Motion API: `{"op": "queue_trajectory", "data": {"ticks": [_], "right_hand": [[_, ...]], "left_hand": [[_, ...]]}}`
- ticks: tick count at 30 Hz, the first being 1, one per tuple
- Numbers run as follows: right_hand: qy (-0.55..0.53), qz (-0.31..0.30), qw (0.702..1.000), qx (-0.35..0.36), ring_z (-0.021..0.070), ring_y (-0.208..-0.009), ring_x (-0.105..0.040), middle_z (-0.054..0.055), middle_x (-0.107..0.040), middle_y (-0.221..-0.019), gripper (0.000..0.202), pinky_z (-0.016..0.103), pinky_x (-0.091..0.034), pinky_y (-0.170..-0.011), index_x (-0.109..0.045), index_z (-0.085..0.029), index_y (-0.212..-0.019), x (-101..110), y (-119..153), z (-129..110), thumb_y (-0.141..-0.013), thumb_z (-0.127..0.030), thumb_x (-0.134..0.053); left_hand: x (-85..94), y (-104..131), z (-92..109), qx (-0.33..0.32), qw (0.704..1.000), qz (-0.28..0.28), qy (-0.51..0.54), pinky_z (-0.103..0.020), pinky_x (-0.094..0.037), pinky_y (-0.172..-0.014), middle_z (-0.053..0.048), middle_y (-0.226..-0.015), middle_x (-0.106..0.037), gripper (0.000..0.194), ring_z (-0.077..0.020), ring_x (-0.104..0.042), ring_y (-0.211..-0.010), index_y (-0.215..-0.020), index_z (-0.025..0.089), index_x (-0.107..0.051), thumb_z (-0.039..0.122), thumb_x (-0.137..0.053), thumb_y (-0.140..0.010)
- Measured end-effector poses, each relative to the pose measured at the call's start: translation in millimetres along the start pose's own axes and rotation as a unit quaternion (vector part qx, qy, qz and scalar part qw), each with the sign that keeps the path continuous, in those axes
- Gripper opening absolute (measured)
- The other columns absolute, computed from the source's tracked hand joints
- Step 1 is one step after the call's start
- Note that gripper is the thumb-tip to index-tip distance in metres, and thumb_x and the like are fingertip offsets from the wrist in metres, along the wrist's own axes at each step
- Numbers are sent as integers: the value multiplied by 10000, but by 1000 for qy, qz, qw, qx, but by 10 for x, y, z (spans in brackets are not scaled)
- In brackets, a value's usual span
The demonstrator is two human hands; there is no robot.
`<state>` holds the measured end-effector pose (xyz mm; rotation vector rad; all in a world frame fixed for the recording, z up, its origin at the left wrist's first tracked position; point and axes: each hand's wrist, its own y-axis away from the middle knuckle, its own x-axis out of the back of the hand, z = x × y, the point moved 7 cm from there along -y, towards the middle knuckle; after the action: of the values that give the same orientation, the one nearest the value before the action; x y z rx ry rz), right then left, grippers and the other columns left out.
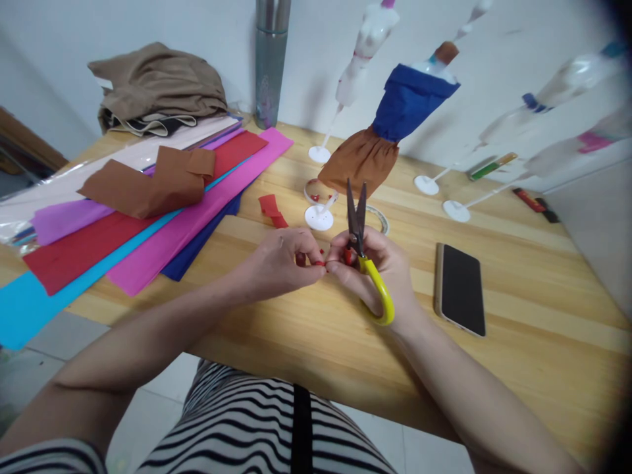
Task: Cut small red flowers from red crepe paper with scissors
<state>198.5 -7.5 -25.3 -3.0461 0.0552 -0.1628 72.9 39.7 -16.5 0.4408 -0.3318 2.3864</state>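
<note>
Over the table's middle, my left hand [286, 263] is closed, thumb and fingertip pinching a small red piece [320, 263]. My right hand [378, 270] meets it there, its thumb and finger pinched at the same red bit. Yellow-handled scissors [376, 293] hang on my right hand, their dark blades parted and pointing away from me. Behind the hands lies a scrap of red paper [271, 209]. A small mannequin beyond wears a blue top [413, 99] and a gathered brown skirt [363, 160] above its white round base [318, 217].
Coloured paper strips [197, 210] and a brown piece [168, 184] cover the left side. Folded brown cloth [158, 85] and a bottle [270, 72] stand behind. A phone [461, 289] lies right. More white mannequins [368, 39] line the wall. Tape rolls [380, 220] lie behind my hands.
</note>
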Motion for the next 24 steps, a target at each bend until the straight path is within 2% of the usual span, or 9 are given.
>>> {"op": "queue_trajectory", "data": {"ticks": [4, 8, 12, 15, 20, 24], "right_hand": [[-35, 62, 997, 16, 142, -573, -552, -26, -637, -671, 279, 303, -469, -549, -632, -264, -861, 76, -18, -51, -688, -230, -849], [-57, 88, 994, -2, 125, -537, -507, -39, -614, -672, 254, 294, -426, -524, -613, -264, -882, 132, -33, 21, -718, -239, -806], [-83, 100, 991, -18, 113, -514, -498, -54, -606, -664, 283, 286, -402, -506, -608, -250, -907, 160, -31, 97, -703, -257, -803], [-99, 100, 990, -22, 103, -500, -488, -58, -625, -663, 290, 278, -388, -493, -618, -247, -901, 142, -24, 102, -685, -241, -812], [-114, 85, 990, -25, 101, -505, -507, -44, -633, -661, 267, 266, -382, -479, -638, -240, -876, 75, -20, 102, -684, -222, -823], [-136, 76, 988, -17, 81, -454, -474, -52, -618, -670, 337, 244, -368, -442, -630, -228, -926, 65, -15, 165, -710, -349, -858]], "left_hand": [[59, 0, -46, 81, 995, 13, 58, -227, -384, -583, -16, -682, -641, 108, -112, -539, -643, -607, 158, -665, 217, -673, -697], [71, 14, -127, 163, 969, 7, 186, -219, -420, -541, 2, -583, -595, 153, -109, -529, -576, -701, 145, -707, 290, -659, -701], [16, 17, -150, 170, 953, 2, 250, -209, -439, -521, 10, -592, -595, 193, -105, -529, -579, -735, 141, -711, 324, -725, -677], [-42, 29, -125, 170, 955, 5, 245, -199, -410, -512, 23, -613, -596, 180, -85, -494, -578, -706, 142, -699, 283, -775, -624], [-59, 44, -96, 169, 957, 39, 231, -207, -310, -482, 50, -490, -500, 167, -58, -413, -494, -582, 150, -630, 270, -722, -653], [-36, 46, -152, 175, 947, 60, 262, -206, -304, -464, 48, -480, -516, 176, -53, -403, -458, -582, 159, -613, 282, -725, -639]]}}
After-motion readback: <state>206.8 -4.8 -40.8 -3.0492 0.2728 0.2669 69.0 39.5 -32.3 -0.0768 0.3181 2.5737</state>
